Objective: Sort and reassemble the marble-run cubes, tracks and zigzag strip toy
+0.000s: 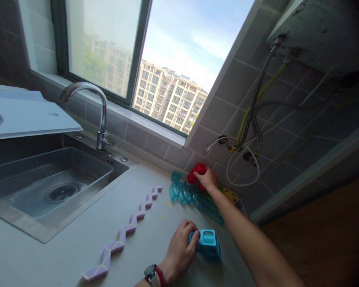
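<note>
My left hand [184, 241], with a watch and red band at its wrist, grips the left end of a light-blue plastic block piece [209, 241] on the counter. Farther back, near the tiled wall, my right hand [208, 179] has its fingers closed on a red plastic piece [196, 172]. Just left of and below that hand lie translucent teal curved pieces [184, 192]. A longer teal piece [211, 211] lies under the right forearm. Yellow and green pieces [231, 195] show partly behind the forearm.
A lilac zigzag strip [122, 235] runs diagonally across the white counter [62, 259]. At the left is a sink [44, 235] with a faucet [101, 115] and a white board [26, 115] over its back. Cables [249, 111] hang at the right wall, beside the window.
</note>
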The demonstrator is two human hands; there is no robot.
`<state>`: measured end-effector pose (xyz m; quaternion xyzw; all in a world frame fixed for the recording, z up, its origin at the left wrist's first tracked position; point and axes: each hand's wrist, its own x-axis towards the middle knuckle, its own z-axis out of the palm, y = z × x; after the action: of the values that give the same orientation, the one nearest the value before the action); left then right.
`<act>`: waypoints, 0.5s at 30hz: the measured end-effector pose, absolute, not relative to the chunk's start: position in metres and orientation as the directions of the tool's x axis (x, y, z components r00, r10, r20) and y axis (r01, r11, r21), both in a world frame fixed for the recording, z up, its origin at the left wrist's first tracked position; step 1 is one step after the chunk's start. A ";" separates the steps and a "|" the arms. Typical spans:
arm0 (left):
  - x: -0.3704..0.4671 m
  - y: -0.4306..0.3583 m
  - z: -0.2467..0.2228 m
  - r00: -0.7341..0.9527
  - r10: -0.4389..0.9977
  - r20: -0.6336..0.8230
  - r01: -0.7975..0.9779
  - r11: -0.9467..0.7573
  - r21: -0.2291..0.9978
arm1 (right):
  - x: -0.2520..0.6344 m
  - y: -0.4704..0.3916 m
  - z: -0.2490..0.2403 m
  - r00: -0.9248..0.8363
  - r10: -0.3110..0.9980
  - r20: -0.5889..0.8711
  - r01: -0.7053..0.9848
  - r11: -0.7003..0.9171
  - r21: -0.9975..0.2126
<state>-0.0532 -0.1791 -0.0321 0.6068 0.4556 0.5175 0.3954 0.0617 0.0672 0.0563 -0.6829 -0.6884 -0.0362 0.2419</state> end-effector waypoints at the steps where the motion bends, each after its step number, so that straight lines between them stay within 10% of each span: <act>1: -0.053 -0.179 -0.032 0.047 0.962 0.268 0.146 -0.272 0.951 | 0.060 0.067 0.057 0.045 0.927 0.372 0.960 0.063 -0.273; 15: -0.051 -0.179 -0.033 0.056 0.961 0.272 0.167 -0.278 0.946 | 0.050 0.063 0.048 0.038 0.919 0.392 0.967 0.065 -0.248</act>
<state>-0.0513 -0.1790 -0.0330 0.6144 0.4589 0.5111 0.3882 0.0500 0.0632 0.0484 -0.6818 -0.6915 -0.0508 0.2332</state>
